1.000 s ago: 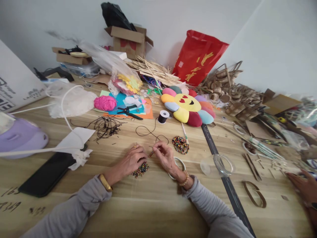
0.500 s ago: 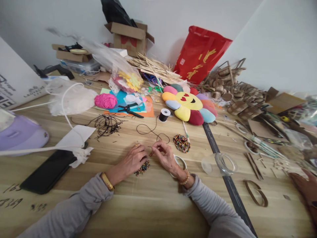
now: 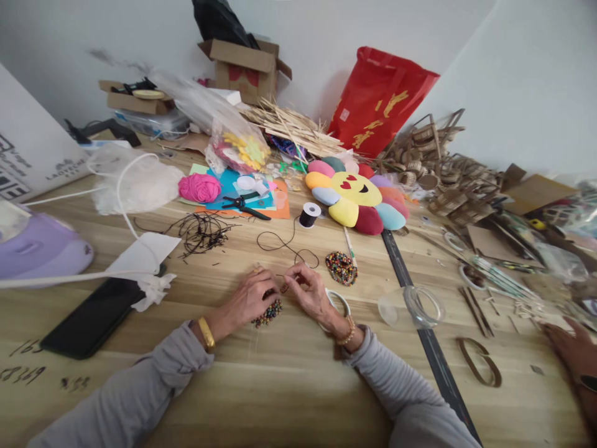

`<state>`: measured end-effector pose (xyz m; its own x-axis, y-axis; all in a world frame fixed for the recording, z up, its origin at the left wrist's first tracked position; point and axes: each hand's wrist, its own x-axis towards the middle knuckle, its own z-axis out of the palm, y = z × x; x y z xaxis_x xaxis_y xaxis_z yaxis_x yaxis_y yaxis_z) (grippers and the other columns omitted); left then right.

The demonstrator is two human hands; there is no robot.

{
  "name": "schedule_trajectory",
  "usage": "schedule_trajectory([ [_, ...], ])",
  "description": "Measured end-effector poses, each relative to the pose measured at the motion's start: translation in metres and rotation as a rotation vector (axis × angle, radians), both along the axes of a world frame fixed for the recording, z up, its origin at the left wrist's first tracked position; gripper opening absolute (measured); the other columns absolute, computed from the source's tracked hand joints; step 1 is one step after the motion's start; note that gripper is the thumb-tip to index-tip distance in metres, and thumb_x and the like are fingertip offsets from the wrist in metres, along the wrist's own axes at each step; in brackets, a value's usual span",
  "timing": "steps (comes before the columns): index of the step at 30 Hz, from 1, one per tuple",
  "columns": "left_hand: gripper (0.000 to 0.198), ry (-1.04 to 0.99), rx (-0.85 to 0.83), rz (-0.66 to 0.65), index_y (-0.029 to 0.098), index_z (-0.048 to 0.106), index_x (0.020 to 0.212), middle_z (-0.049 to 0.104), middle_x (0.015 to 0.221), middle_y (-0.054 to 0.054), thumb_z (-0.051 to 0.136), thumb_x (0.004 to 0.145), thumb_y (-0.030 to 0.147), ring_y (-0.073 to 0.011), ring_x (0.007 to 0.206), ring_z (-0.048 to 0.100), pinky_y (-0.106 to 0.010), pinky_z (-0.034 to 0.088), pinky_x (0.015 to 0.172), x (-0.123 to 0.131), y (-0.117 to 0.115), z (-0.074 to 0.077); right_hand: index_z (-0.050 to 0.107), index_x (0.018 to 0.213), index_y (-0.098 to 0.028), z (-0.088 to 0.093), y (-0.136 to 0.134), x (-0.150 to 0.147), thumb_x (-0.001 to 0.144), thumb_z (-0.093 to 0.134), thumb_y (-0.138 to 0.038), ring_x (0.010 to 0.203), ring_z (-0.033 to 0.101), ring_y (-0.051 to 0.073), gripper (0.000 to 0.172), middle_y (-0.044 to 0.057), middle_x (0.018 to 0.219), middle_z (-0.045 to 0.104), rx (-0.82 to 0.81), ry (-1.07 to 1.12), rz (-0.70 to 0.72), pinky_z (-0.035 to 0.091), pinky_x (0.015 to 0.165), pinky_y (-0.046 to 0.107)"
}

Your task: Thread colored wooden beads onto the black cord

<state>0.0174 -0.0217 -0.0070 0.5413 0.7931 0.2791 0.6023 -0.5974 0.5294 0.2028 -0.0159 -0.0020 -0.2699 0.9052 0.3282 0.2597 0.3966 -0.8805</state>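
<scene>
My left hand (image 3: pixel 252 294) rests over a small pile of multicoloured beads (image 3: pixel 268 316), fingers curled and tips pinched; what lies between them is hidden. Just right of it, my right hand (image 3: pixel 306 291) pinches a thin black cord at thumb and forefinger. A short reddish-brown bit, perhaps beads on the cord, shows between the two hands. From there the black cord (image 3: pixel 276 249) loops across the table towards a black spool (image 3: pixel 310 215) with a white rim. Partly behind my right wrist lies a white ring (image 3: pixel 339 303), like a tape roll.
A coiled bead string (image 3: pixel 342 269) lies beyond my right hand. Tangled black cord (image 3: pixel 200 233), pliers (image 3: pixel 245 206) and pink yarn (image 3: pixel 199 188) sit left. A flower cushion (image 3: pixel 357 190) stands behind. A phone (image 3: pixel 93 317) lies left; another person's hand (image 3: pixel 571 348) rests far right.
My left fingertips have lifted slightly and curled more at the bead pile. My right hand has shifted a little to the left. The other things stay put.
</scene>
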Motion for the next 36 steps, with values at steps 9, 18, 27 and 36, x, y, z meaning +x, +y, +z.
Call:
schedule_trajectory([
  [9,0.011,-0.354,-0.117,0.102,0.015,0.069,0.075,0.069,0.074,-0.005,0.063,0.084,0.016,-0.0189,0.076,0.062,-0.033,0.048,0.077,-0.006,0.004,0.009,0.059,0.081,-0.021,-0.002,0.0,0.0,0.092,0.057,-0.039,0.063,0.056,0.012,0.022,0.001,0.076,0.06,-0.002,-0.014,0.014,0.049,0.055,0.025],
  [18,0.017,-0.679,-0.539,0.188,0.014,0.072,0.076,0.074,0.075,-0.005,0.071,0.074,0.03,-0.0189,0.072,0.066,-0.029,0.053,0.068,-0.012,0.012,0.006,0.058,0.081,-0.019,0.001,-0.001,0.001,0.094,0.054,-0.031,0.063,0.055,0.012,0.018,0.002,0.074,0.059,0.122,-0.107,0.026,0.047,0.055,0.024],
  [27,0.016,-0.751,-0.621,0.173,0.014,0.074,0.077,0.074,0.075,-0.005,0.075,0.069,0.027,-0.018,0.072,0.067,-0.029,0.053,0.072,-0.014,0.013,0.004,0.057,0.083,-0.02,-0.001,-0.002,0.001,0.095,0.05,-0.026,0.065,0.053,0.013,0.015,0.001,0.075,0.057,0.225,-0.153,0.043,0.045,0.057,0.025],
  [36,0.016,-0.72,-0.634,0.181,0.014,0.075,0.078,0.074,0.076,-0.004,0.075,0.069,0.028,-0.0181,0.072,0.067,-0.029,0.053,0.07,-0.017,0.015,0.0,0.056,0.087,-0.021,0.002,-0.002,0.002,0.096,0.049,-0.022,0.066,0.053,0.015,0.011,0.002,0.073,0.057,0.265,-0.179,0.075,0.044,0.06,0.027],
])
